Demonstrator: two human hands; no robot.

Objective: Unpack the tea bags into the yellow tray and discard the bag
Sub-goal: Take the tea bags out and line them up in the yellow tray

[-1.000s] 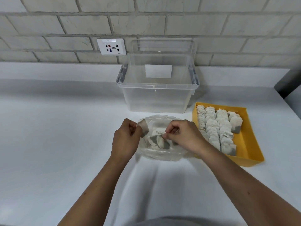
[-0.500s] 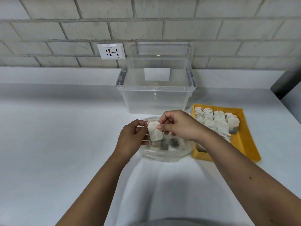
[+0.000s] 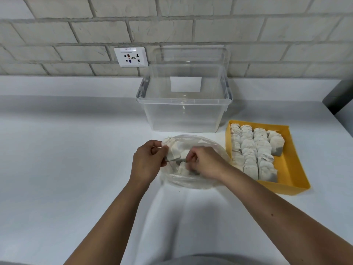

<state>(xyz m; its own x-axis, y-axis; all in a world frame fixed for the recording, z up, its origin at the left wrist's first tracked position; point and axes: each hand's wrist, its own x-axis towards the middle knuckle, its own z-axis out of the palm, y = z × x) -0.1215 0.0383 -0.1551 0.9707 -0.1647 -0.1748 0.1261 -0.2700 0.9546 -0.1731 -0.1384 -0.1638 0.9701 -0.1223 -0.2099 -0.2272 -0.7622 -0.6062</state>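
Head view — left hand (image 3: 148, 162), right hand (image 3: 205, 161) pinch white paper tea bags (image 3: 172, 150). Tugging could tear one over the clear plastic bag (image 3: 191, 181).

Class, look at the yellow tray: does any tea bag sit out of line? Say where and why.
Yes. One tea bag at the far right of the yellow tray leans loose, face showing, outside the packed rows.

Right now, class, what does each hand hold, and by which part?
The left hand pinches a few tea bags by their left edge. The right hand curls into the plastic bag; what it holds is hidden.
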